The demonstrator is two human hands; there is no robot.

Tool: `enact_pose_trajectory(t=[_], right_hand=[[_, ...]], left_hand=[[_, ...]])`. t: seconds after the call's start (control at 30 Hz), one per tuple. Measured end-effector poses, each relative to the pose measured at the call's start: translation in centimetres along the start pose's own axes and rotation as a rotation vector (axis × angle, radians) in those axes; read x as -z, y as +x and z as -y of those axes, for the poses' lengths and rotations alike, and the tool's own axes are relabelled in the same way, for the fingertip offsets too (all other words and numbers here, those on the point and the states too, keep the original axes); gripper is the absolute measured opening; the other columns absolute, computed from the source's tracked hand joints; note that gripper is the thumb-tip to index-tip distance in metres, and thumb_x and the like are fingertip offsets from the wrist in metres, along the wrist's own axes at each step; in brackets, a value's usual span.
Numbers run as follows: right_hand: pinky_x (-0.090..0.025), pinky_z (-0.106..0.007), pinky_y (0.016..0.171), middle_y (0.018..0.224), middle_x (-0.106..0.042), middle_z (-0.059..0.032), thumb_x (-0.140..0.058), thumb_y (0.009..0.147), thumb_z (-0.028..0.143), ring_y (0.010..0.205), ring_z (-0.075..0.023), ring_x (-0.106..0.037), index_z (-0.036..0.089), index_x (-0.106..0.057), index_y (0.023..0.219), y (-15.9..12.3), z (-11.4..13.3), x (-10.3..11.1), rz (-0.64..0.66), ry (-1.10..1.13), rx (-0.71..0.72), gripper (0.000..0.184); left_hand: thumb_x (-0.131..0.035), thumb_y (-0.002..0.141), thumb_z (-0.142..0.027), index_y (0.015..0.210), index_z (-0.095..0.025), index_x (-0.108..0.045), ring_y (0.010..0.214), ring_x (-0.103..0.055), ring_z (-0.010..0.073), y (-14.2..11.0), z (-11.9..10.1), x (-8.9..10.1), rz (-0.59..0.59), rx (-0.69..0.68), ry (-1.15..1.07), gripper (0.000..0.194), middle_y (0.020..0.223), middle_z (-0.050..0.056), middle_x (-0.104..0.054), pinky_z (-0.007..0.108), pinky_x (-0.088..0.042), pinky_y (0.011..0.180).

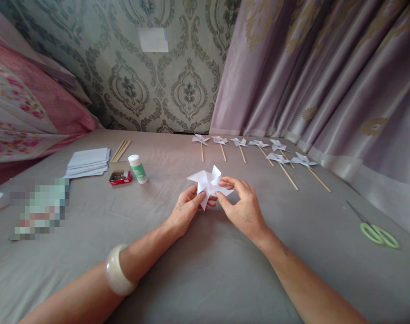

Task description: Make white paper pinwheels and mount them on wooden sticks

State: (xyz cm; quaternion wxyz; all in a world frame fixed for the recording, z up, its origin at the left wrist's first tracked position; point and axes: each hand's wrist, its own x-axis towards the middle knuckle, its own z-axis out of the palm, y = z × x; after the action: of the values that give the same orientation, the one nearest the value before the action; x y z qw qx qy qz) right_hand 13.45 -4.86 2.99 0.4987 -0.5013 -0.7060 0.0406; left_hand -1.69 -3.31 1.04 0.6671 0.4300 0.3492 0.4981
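A white paper pinwheel (209, 182) with folded, pointed blades is held up between my hands, above the grey sheet. My left hand (190, 201) grips it from below and left, thumb on the front and fingers behind. On the other side, my right hand (241, 198) has its thumb and index finger at the right-hand blade, closed around its edge. No stick shows on this pinwheel. Whether a pin sits at its centre is too small to tell.
Several finished pinwheels on sticks (240, 143) lie at the back right. Green-handled scissors (378, 234) rest far right. To the left are a paper stack (89, 162), wooden sticks (121, 150), a red box of small metal pieces (120, 178) and a glue stick (137, 169).
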Motion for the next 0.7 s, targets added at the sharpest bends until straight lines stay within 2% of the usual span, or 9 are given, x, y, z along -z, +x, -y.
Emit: enact_pose_trajectory(t=[0.1, 0.2, 0.3, 0.37, 0.43, 0.5, 0.6, 0.7], right_hand=[[-0.046, -0.039, 0.083, 0.100, -0.069, -0.0095, -0.058, 0.082, 0.030, 0.085, -0.0205, -0.061, 0.020, -0.061, 0.099, 0.5, -0.4, 0.4, -0.116, 0.040, -0.093, 0.020], [-0.049, -0.036, 0.078, 0.098, -0.069, -0.0116, -0.056, 0.084, 0.039, 0.084, -0.0200, -0.063, 0.017, -0.062, 0.098, 1.0, -1.5, 0.5, -0.176, 0.186, -0.297, 0.027], [-0.051, -0.032, 0.070, 0.090, -0.071, -0.0108, -0.054, 0.084, 0.048, 0.081, -0.0195, -0.066, 0.016, -0.062, 0.094, 1.1, -2.5, 0.2, -0.054, 0.401, -0.461, 0.034], [-0.051, -0.031, 0.066, 0.091, -0.071, -0.0109, -0.053, 0.085, 0.049, 0.082, -0.0197, -0.067, 0.017, -0.062, 0.095, 1.0, -2.6, 0.0, 0.007, 0.431, -0.475, 0.035], [-0.051, -0.032, 0.068, 0.097, -0.069, -0.0120, -0.054, 0.085, 0.045, 0.086, -0.0205, -0.065, 0.017, -0.062, 0.098, 0.8, -2.2, 0.0, -0.013, 0.328, -0.380, 0.032], [-0.050, -0.035, 0.075, 0.099, -0.068, -0.0109, -0.057, 0.085, 0.036, 0.089, -0.0211, -0.062, 0.018, -0.064, 0.096, 0.6, -1.5, 0.2, -0.033, 0.169, -0.192, 0.023], [-0.045, -0.038, 0.085, 0.093, -0.068, -0.0064, -0.063, 0.081, 0.026, 0.092, -0.0211, -0.060, 0.020, -0.066, 0.091, 0.4, -0.7, 0.3, 0.038, 0.026, 0.064, 0.011], [-0.044, -0.037, 0.083, 0.089, -0.068, -0.0035, -0.066, 0.081, 0.024, 0.088, -0.0200, -0.059, 0.023, -0.067, 0.086, 0.2, -0.5, 0.1, 0.098, -0.027, 0.135, 0.006]], left_hand=[[-0.069, 0.075, -0.034, 0.090, -0.011, -0.064, 0.066, -0.062, 0.0148, -0.1, 0.0, 0.0, 0.001, 0.000, -0.002, 0.027, 0.077, 0.008, -0.068, 0.026, -0.046, 0.066], [-0.068, 0.076, -0.032, 0.087, -0.011, -0.063, 0.065, -0.061, 0.0146, -0.1, -0.1, -0.1, 0.001, 0.014, -0.027, 0.024, 0.074, 0.007, -0.067, 0.026, -0.046, 0.065], [-0.066, 0.076, -0.028, 0.087, -0.011, -0.062, 0.063, -0.061, 0.0148, 0.0, -0.2, -0.2, -0.004, 0.039, -0.078, 0.020, 0.073, 0.008, -0.067, 0.027, -0.045, 0.062], [-0.065, 0.076, -0.024, 0.086, -0.010, -0.062, 0.062, -0.060, 0.0145, 0.2, -0.2, -0.2, -0.019, 0.056, -0.112, 0.017, 0.072, 0.008, -0.067, 0.026, -0.044, 0.061], [-0.064, 0.076, -0.021, 0.084, -0.009, -0.062, 0.061, -0.060, 0.0139, 0.4, -0.3, -0.1, -0.038, 0.064, -0.132, 0.015, 0.072, 0.009, -0.067, 0.026, -0.043, 0.060], [-0.064, 0.076, -0.020, 0.085, -0.009, -0.062, 0.061, -0.060, 0.0138, 0.5, -0.4, 0.0, -0.049, 0.069, -0.142, 0.015, 0.073, 0.009, -0.067, 0.026, -0.044, 0.060], [-0.064, 0.075, -0.021, 0.087, -0.010, -0.061, 0.061, -0.061, 0.0140, 0.4, -0.4, 0.0, -0.041, 0.058, -0.144, 0.017, 0.073, 0.008, -0.067, 0.026, -0.045, 0.061], [-0.066, 0.074, -0.024, 0.088, -0.011, -0.061, 0.062, -0.062, 0.0147, 0.2, -0.4, 0.0, -0.017, 0.031, -0.125, 0.020, 0.073, 0.007, -0.067, 0.025, -0.044, 0.060]])
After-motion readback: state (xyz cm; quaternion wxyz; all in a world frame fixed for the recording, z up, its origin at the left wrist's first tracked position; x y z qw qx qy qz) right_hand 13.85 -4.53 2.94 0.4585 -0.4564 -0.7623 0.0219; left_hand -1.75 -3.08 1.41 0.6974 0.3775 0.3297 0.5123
